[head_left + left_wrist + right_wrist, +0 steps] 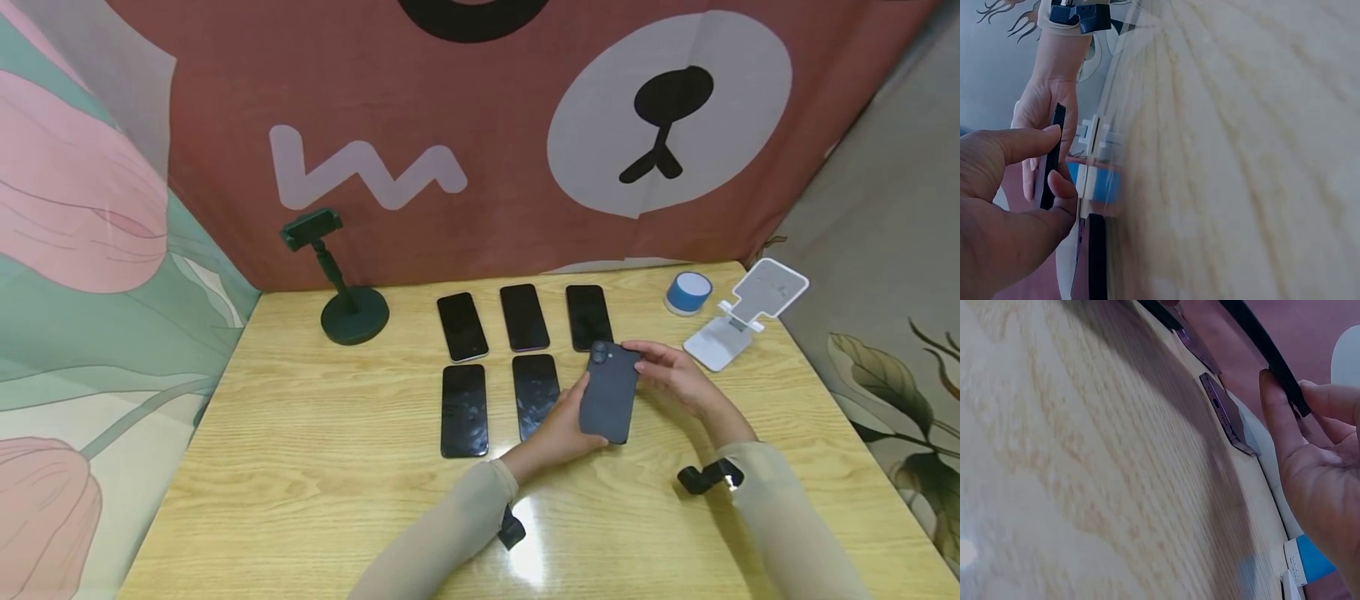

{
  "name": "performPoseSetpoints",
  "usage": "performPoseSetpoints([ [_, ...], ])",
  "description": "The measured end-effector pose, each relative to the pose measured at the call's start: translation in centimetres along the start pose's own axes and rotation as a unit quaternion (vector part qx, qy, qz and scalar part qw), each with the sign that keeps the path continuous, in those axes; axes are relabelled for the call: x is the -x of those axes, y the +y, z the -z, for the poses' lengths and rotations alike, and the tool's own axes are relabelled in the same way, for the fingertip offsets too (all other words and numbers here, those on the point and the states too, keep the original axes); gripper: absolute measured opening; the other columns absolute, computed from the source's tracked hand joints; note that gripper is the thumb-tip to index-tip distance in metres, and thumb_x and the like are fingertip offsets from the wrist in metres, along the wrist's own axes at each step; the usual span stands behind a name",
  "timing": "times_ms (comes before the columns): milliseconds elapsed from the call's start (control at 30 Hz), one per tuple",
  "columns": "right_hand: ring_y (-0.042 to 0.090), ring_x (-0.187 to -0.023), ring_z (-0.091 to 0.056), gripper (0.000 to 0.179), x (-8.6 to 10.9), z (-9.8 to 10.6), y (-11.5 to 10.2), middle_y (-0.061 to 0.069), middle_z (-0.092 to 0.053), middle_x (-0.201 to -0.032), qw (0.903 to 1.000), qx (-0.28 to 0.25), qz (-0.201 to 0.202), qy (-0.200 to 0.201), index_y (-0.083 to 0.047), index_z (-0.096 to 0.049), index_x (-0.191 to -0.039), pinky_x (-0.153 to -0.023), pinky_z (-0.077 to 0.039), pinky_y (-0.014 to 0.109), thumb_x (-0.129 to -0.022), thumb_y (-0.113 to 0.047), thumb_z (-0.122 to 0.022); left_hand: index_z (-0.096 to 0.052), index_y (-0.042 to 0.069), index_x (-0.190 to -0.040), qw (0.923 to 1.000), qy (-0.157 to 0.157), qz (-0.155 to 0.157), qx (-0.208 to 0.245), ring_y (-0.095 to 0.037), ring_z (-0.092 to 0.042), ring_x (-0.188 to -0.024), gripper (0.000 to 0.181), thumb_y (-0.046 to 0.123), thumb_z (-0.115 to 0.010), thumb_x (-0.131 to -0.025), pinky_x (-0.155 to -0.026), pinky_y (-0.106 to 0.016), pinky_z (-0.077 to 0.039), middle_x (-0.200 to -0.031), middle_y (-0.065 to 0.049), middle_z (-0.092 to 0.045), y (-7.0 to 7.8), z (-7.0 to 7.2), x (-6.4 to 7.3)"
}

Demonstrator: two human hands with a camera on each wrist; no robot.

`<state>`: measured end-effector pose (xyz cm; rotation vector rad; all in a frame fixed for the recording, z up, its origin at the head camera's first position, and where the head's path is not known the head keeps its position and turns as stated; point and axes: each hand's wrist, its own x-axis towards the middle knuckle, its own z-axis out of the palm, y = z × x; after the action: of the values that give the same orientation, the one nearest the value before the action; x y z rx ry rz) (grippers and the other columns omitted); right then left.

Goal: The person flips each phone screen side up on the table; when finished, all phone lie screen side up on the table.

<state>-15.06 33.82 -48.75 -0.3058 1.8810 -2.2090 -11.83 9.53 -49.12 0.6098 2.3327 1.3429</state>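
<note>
A dark smartphone (609,397) is held up over the table with its back and camera lenses facing up. My left hand (558,433) grips it by the left side and lower edge; the left wrist view shows the phone's thin edge (1056,156) between thumb and fingers. At the upper right corner, my right hand (682,382) pinches the same phone, and in the right wrist view its fingertips (1272,384) are on both faces. A black-screened phone (536,392) lies just left of the held one, partly covered by my left hand. Behind is another phone (588,317), screen up.
More phones lie screen up to the left: one in front (465,410), one behind it (462,326) and one in the back row (524,317). A dark green phone stand (355,315) stands back left. At back right are a blue-and-white cylinder (688,293) and a white folding stand (718,342).
</note>
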Motion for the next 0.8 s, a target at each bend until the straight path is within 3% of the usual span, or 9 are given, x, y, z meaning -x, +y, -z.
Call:
performPoseSetpoints([
  [333,0.008,-0.095,-0.063,0.035,0.3,-0.2,-0.2,0.0,-0.06,-0.115,0.9998,-0.015,-0.005,0.01,-0.002,-0.055,-0.13,-0.078,-0.052,0.023,-0.096,0.002,-0.049,-0.017,0.019,-0.153,0.9998,-0.02,0.004,0.008,-0.02,-0.047,-0.114,0.101,0.03,-0.081,-0.075,-0.095,-0.03,-0.04,-0.136,-0.013,-0.038,0.7,0.3,0.5],
  [633,0.007,-0.095,-0.061,0.037,0.1,-1.0,-0.5,0.001,-0.057,-0.112,0.9996,-0.011,-0.008,0.025,-0.002,-0.05,-0.134,-0.08,-0.052,0.023,-0.097,-0.003,-0.049,-0.016,0.028,-0.152,0.9975,0.019,0.049,0.048,-0.02,-0.048,-0.108,0.107,0.049,-0.079,-0.07,-0.091,-0.033,-0.042,-0.136,-0.009,-0.033,1.4,0.2,0.4],
  [800,0.006,-0.091,-0.059,0.042,-0.1,-1.5,-0.6,0.0,-0.054,-0.105,0.9998,-0.003,-0.001,0.02,0.001,-0.043,-0.139,-0.08,-0.051,0.023,-0.098,-0.004,-0.048,-0.013,0.031,-0.152,0.9982,0.036,0.047,0.002,-0.018,-0.05,-0.099,0.114,0.056,-0.08,-0.064,-0.085,-0.032,-0.045,-0.129,-0.009,-0.034,1.3,0.0,0.4],
])
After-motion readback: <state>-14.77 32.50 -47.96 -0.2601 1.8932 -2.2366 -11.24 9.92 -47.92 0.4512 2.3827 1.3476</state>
